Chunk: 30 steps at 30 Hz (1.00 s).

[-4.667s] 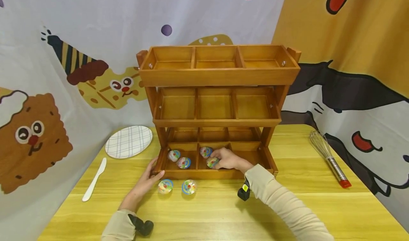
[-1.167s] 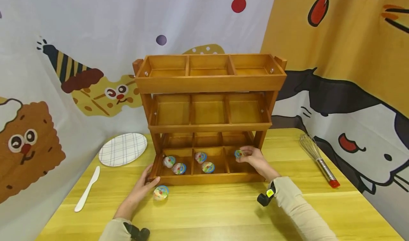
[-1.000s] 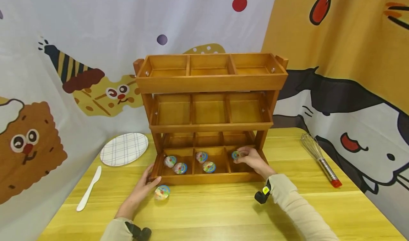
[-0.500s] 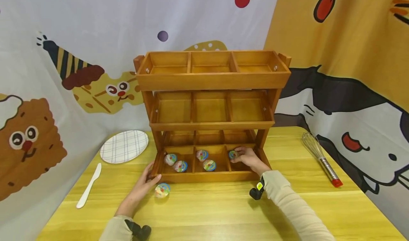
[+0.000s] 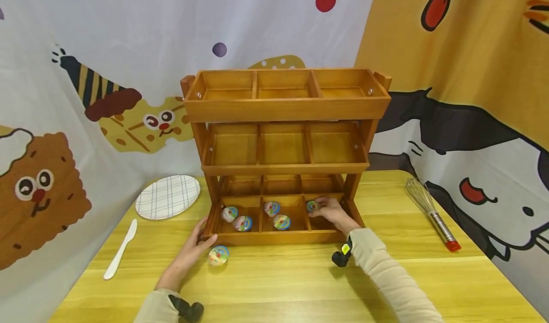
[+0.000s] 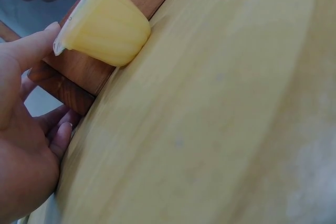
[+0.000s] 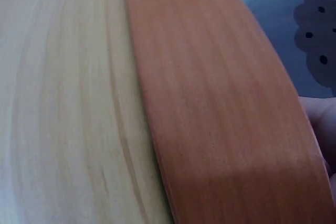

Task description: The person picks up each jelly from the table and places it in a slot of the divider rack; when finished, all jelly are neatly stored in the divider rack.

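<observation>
A three-tier wooden rack point(image 5: 286, 109) with divided trays stands on the table. My right hand point(image 5: 335, 213) reaches into the bottom tray's right compartment and pinches a jelly cup point(image 5: 312, 206) near the divider; in the right wrist view the tray's front board hides most of this hand. My left hand point(image 5: 192, 248) grips the bottom tray's left corner, thumb in front and fingers round the side. Beside that thumb, a yellow jelly cup point(image 6: 107, 27) is on the table. Two jelly cups point(image 5: 243, 223) lie in the left compartment and two jelly cups point(image 5: 281, 222) in the middle one.
A white checked plate point(image 5: 168, 196) and a white plastic knife point(image 5: 121, 249) lie on the left of the table point(image 5: 274, 285). At the right lies a whisk point(image 5: 433, 214) with a red handle end. A printed cloth point(image 5: 274, 23) hangs behind the rack.
My right hand has moved from the middle compartment to the right one, where it brought a jelly cup from the table, then shifted slightly left. My left hand has stayed on the rack's corner.
</observation>
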{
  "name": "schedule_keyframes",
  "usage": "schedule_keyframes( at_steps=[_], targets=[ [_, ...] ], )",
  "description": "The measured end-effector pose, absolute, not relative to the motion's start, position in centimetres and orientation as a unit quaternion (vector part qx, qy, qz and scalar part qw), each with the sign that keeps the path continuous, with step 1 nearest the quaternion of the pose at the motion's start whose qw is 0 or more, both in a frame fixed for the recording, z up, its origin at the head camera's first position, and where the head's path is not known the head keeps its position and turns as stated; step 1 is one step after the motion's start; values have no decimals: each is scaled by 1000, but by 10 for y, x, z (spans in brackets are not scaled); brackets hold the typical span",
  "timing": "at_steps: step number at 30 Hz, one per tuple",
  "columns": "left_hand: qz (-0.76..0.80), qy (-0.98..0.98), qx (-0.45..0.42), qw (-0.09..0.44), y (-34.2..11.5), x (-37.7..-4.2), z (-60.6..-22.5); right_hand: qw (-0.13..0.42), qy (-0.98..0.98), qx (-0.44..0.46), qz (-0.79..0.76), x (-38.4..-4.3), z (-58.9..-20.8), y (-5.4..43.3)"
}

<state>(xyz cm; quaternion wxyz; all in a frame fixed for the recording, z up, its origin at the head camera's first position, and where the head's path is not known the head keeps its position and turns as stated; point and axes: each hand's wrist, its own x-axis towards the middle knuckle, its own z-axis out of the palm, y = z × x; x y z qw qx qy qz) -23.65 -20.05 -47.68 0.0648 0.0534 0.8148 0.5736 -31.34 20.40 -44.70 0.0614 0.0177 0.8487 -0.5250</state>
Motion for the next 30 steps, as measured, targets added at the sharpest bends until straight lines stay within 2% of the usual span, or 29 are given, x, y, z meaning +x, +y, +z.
schedule_keyframes(
  at_steps=[4, 12, 19, 22, 25, 30],
  targets=[
    [574, 814, 51, 65, -198, -234, -477, 57, 847, 25, -528, -309, -447, 210],
    [573, 817, 49, 51, -200, -239, -479, -18, 842, 25, -538, -296, -436, 219],
    [571, 817, 50, 55, -203, -238, -475, -77, 835, -20, -545, -268, -429, 187],
    [575, 815, 51, 57, -201, -237, -474, -109, 827, -74, -546, -243, -417, 155],
    [576, 814, 54, 56, -200, -237, -476, -119, 806, -180, -552, -222, -413, 127],
    [574, 815, 56, 53, -201, -238, -479, -55, 777, -324, -536, -215, -432, 93]
  ],
)
